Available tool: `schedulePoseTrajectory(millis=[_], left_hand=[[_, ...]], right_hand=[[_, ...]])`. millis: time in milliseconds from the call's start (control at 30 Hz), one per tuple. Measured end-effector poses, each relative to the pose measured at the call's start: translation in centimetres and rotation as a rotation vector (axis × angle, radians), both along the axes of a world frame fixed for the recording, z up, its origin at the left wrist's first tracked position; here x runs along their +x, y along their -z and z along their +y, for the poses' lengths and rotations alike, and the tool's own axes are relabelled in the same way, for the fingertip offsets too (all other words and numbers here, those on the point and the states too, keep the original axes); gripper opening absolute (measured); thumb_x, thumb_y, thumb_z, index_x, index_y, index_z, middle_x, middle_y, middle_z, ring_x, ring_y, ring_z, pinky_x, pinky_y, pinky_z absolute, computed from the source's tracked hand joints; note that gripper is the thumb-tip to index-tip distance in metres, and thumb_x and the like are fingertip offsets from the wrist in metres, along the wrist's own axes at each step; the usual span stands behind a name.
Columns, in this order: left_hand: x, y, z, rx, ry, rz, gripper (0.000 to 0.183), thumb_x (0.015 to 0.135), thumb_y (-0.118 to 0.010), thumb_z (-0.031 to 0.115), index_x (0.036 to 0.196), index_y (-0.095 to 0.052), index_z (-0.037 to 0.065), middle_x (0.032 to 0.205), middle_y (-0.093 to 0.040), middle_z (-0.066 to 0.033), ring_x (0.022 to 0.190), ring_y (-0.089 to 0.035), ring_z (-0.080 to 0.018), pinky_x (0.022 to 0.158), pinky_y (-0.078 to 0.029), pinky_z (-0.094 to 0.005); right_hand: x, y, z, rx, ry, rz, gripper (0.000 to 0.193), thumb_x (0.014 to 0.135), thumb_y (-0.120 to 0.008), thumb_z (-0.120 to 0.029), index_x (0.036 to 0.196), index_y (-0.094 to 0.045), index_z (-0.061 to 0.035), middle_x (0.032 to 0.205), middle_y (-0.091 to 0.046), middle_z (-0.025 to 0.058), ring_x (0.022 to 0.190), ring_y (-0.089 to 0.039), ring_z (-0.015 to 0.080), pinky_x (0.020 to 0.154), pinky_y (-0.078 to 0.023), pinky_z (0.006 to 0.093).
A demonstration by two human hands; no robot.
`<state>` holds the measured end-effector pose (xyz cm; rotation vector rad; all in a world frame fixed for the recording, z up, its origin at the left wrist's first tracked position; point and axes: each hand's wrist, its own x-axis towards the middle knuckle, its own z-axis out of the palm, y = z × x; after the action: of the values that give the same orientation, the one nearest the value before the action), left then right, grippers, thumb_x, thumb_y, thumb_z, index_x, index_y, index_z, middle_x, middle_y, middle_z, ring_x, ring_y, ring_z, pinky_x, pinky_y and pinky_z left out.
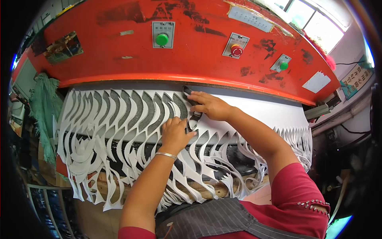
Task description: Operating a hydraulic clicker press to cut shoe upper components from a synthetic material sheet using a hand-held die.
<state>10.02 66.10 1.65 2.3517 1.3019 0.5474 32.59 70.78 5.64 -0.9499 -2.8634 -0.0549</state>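
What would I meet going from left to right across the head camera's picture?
Crumpled green cloth → person's bare left hand → person's bare right hand → right-hand round green button → white rectangular paper patch.

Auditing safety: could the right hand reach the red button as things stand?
Probably yes: nothing visible stands between the right hand and the red button, though the hand holds a dark tool.

Upper right: a bright, dark-barred glass window [324, 34] admits daylight beside a pale, smooth wall [352, 51]. A beige-and-teal printed poster [359, 79] shows against this wall, above a thick, dull-grey pipe [335, 122]. Lower left: a grey metal frame [47, 201] stands near a tan floor [93, 223]. The far left is dimmer.
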Motion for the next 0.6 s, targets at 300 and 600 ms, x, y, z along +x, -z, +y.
schedulePoseTrajectory(millis=[300, 600], left_hand=[[0.0, 2.1, 0.9, 0.172, 0.005, -0.177, 0.054, 0.073, -0.074, 0.037, 0.114, -0.065, 0.004, 0.094, -0.056, -0.0058, 0.094, -0.051, -0.0246, 0.088, -0.037, -0.0394], [0.0, 2.0, 1.3, 0.159, 0.024, -0.202, 0.05, 0.075, -0.072, 0.033, 0.113, -0.065, 0.002, 0.092, -0.055, -0.0058, 0.093, -0.051, -0.0242, 0.089, -0.037, -0.0387]], right_hand=[[-0.7, 2.1, -2.4, -0.335, 0.455, 0.355, 0.102, 0.062, -0.083, -0.038, 0.144, -0.031, -0.0064, 0.146, -0.028, 0.0316, 0.139, -0.023, 0.0424, 0.114, -0.016, 0.049], [-0.7, 3.2, -2.3, -0.288, 0.529, 0.414, 0.101, 0.056, -0.085, -0.046, 0.138, -0.041, -0.0068, 0.142, -0.036, 0.0293, 0.137, -0.031, 0.0373, 0.114, -0.017, 0.0478]])
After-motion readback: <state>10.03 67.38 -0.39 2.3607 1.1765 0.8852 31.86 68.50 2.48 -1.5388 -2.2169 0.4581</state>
